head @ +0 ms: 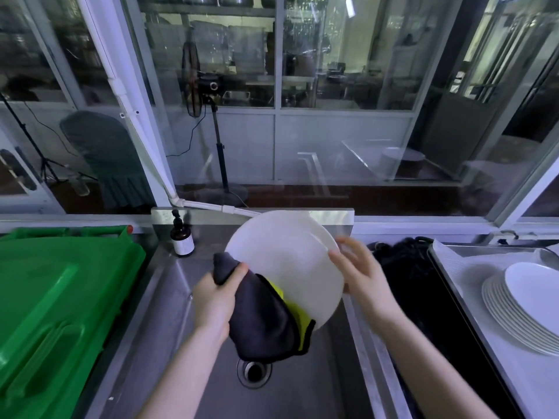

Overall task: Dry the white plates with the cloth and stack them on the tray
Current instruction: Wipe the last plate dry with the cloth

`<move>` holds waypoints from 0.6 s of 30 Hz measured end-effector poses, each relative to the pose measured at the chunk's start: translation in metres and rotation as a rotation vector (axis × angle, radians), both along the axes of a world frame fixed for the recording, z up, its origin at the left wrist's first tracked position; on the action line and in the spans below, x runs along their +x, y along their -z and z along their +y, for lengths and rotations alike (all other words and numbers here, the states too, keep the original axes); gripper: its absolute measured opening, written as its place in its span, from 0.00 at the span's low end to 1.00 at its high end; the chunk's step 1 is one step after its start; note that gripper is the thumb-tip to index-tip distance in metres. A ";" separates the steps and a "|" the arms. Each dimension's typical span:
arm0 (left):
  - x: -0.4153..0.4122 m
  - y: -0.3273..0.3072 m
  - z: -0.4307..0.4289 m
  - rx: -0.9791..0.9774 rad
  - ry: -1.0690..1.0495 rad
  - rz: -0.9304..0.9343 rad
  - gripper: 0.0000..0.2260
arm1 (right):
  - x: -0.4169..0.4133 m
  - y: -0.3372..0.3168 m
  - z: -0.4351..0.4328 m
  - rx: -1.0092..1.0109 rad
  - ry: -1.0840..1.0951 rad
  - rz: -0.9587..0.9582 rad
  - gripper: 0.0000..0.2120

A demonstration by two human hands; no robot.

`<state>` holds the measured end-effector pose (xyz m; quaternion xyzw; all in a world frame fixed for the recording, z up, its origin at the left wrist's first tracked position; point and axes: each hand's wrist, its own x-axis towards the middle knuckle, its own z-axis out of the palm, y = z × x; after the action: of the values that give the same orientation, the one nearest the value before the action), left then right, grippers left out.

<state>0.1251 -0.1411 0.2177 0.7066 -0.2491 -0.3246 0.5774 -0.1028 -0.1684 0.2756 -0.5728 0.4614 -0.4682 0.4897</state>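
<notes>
**Head view: one plate under the cloth above the sink, dried stack on the tray at 3 o'clock**

Head camera, left to right. A green bin lid (pixel 60 297) fills the 9 o'clock side of the frame. Beside it lies a steel sink (pixel 187 343), with a brown bottle (pixel 182 241) standing on its rim at 11 o'clock and the drain (pixel 253 370) at 6 o'clock.

The left hand (pixel 213 300) has its fingers curled tight round a bunched cloth (pixel 260 322), dark grey with a yellow face. The cloth lies against the plate's edge at 7 o'clock.

The white plate (pixel 287 261) is held tilted in the air above the sink, at frame centre.

The right hand (pixel 360 273) pinches the plate's rim at 3 o'clock, thumb on the near face; its fingertips are blurred.

A dark mass (pixel 405 282) that cannot be identified lies between sink and tray.

The tray (pixel 453 267) sits at 3 o'clock and bears a stack of white plates (pixel 520 309), well apart from the held plate.
</notes>
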 end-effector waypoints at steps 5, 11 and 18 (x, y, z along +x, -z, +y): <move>0.006 -0.042 -0.008 -0.121 0.338 -0.507 0.13 | 0.007 -0.043 -0.032 -0.218 -0.261 0.690 0.18; 0.013 -0.057 -0.014 -0.176 0.414 -0.493 0.10 | 0.009 -0.035 -0.028 -0.216 -0.158 0.436 0.26; 0.015 -0.035 -0.008 -0.175 0.210 -0.211 0.09 | 0.010 -0.008 -0.011 -0.025 0.131 0.107 0.27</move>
<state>0.1400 -0.1494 0.2523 0.6539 -0.4082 -0.2842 0.5701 -0.0923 -0.1797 0.2833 -0.5716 0.5175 -0.4738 0.4254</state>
